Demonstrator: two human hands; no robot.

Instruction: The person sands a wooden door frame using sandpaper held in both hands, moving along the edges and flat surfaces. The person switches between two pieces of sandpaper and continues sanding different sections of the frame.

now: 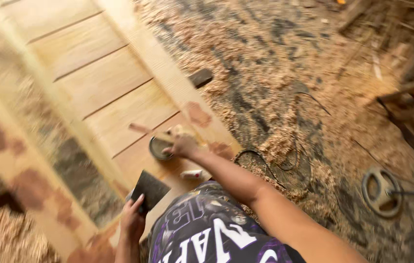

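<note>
Nearest the lens, the left hand [133,219] is pinching a dark sanding sheet [150,189], thin and floppy, best gripped by its edge; the right hand [183,145], fingers curled, is dipping a stick [144,129] into a small round tin [159,147], light and tippable, on the pale wooden door [105,83] at frame centre.

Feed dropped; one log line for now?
left hand: holds dark sanding sheet | right hand: at small round tin | pale wooden slatted panel

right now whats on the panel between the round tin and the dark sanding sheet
Bare pale wood of the door panel between the round tin and the dark sanding sheet, in the head view.
</note>
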